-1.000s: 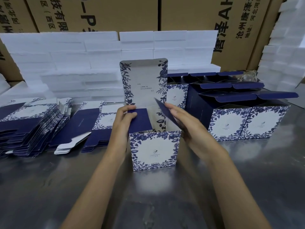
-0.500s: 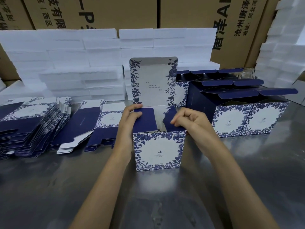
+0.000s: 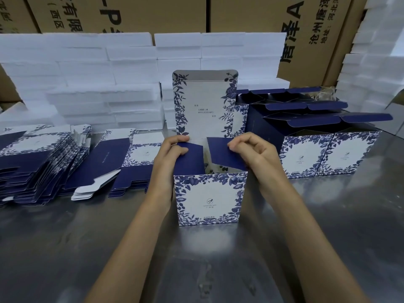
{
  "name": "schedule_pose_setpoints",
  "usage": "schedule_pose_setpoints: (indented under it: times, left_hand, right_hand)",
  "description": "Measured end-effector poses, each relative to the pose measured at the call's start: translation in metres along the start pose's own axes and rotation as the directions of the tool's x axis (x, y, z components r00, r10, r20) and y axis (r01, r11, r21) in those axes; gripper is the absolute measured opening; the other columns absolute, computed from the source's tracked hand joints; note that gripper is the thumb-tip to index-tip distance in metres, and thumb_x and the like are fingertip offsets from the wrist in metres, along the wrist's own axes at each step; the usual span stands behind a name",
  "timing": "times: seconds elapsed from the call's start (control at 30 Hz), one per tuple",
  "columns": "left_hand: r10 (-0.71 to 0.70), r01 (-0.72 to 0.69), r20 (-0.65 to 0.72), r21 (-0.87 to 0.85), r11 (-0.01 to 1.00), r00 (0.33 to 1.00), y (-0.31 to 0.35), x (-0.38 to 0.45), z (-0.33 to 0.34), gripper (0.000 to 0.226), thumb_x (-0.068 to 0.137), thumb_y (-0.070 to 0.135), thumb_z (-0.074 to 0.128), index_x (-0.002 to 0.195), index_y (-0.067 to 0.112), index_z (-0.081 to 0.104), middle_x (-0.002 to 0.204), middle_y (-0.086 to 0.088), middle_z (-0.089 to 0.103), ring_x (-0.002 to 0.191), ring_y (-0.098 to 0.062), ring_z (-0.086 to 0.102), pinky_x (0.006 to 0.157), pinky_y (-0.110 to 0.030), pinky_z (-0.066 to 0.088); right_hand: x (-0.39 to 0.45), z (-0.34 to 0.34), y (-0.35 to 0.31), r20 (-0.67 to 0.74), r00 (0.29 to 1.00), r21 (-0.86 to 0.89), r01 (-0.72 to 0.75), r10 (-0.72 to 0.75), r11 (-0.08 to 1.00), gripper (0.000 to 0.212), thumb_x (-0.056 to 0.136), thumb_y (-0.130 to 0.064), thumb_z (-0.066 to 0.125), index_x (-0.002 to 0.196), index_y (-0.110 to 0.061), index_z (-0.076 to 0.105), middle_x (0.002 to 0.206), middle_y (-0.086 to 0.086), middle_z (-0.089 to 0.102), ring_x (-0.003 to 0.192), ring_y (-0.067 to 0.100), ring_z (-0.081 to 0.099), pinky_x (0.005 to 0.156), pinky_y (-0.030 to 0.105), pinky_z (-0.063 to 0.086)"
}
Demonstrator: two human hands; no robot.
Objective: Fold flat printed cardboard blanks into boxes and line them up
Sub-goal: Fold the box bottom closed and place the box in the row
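- Left hand grips the box's left navy side flap, thumb on top, fingers curled over the flap's far edge.
- Right hand pinches the right navy side flap between thumb and curled fingers; that flap is tilted inward over the opening.
- Both flaps belong to one box, standing upright between the two wrists, its white and blue floral front panel facing the near edge of the surface.
- Lid panel of this box stands upright behind the hands, printed inside face toward the camera.
- Box rests on the metal surface, roughly at its middle.
- Finished boxes stand in rows just right of the right hand, toward the far right of the surface, lids raised and leaning.
- Flat blanks lie stacked along the left edge, with a further pile just beside the left wrist.
- White foam blocks are stacked along the far edge, with brown cartons behind them.
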State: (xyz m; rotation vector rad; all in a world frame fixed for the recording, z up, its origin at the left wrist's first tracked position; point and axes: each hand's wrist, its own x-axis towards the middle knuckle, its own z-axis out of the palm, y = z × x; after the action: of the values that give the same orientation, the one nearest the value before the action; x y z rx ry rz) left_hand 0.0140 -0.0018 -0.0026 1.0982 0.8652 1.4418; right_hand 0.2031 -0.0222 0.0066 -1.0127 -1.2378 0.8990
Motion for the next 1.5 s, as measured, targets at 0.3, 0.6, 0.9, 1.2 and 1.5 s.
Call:
schedule_pose_setpoints:
  times: [0.3, 0.6, 0.9, 1.2, 1.5]
  left_hand:
    - [-0.009, 0.009, 0.003, 0.025, 1.0, 1.0, 0.002, -0.002, 0.001, 0.024, 0.09, 0.01, 0.054, 0.093, 0.028, 0.071, 0.098, 0.009, 0.07, 0.079, -0.015, 0.062, 0.064, -0.03, 0.046]
    - [-0.009, 0.009, 0.009, 0.045, 0.999, 1.0, 0.004, -0.004, 0.001, 0.028, 0.09, 0.007, 0.051, 0.09, 0.027, 0.071, 0.099, 0.01, 0.07, 0.083, -0.016, 0.061, 0.065, -0.03, 0.046]
    - [0.038, -0.039, -0.037, -0.029, 0.999, 0.999, 0.008, -0.005, -0.001, 0.042, 0.084, -0.001, 0.062, 0.105, 0.036, 0.063, 0.102, 0.009, 0.074, 0.081, -0.014, 0.069, 0.066, -0.026, 0.056]
    - [-0.124, 0.124, 0.01, -0.123, 0.985, 0.992, 0.011, -0.009, 0.002, 0.022, 0.064, 0.035, 0.068, 0.082, 0.025, 0.076, 0.093, 0.002, 0.072, 0.083, -0.018, 0.063, 0.075, -0.033, 0.052]
    - [-0.11, 0.088, 0.044, 0.344, 0.935, 0.993, 0.031, -0.004, -0.002, 0.025, 0.097, 0.012, 0.057, 0.105, 0.03, 0.072, 0.104, 0.007, 0.072, 0.086, -0.012, 0.067, 0.067, -0.025, 0.054]
  right_hand:
    - [-0.001, -0.002, 0.002, -0.012, 1.0, 0.018, 0.016, -0.015, 1.0, 0.006, 0.083, -0.02, 0.07, 0.077, -0.022, 0.07, 0.067, -0.004, 0.061, 0.062, 0.009, 0.05, 0.058, 0.02, 0.038]
    - [0.002, 0.0, 0.008, -0.073, 0.997, 0.06, 0.02, -0.016, 0.998, 0.008, 0.084, -0.019, 0.071, 0.088, -0.025, 0.069, 0.058, -0.007, 0.055, 0.057, 0.009, 0.047, 0.056, 0.019, 0.04]
    - [0.003, 0.004, 0.009, 0.011, 0.988, 0.302, -0.15, 0.154, 0.942, 0.028, 0.091, -0.014, 0.062, 0.11, -0.032, 0.072, 0.126, -0.006, 0.067, 0.101, 0.001, 0.071, 0.076, 0.017, 0.054]
    - [-0.001, 0.005, 0.012, 0.013, 0.988, 0.339, -0.148, 0.152, 0.929, 0.018, 0.077, -0.031, 0.06, 0.083, -0.021, 0.074, 0.099, 0.002, 0.071, 0.095, 0.022, 0.062, 0.09, 0.039, 0.045]
    - [0.006, -0.001, -0.002, 0.083, 0.981, 0.053, -0.178, 0.174, 0.983, 0.028, 0.07, -0.021, 0.06, 0.091, -0.032, 0.076, 0.078, -0.014, 0.071, 0.067, 0.005, 0.066, 0.055, 0.019, 0.05]
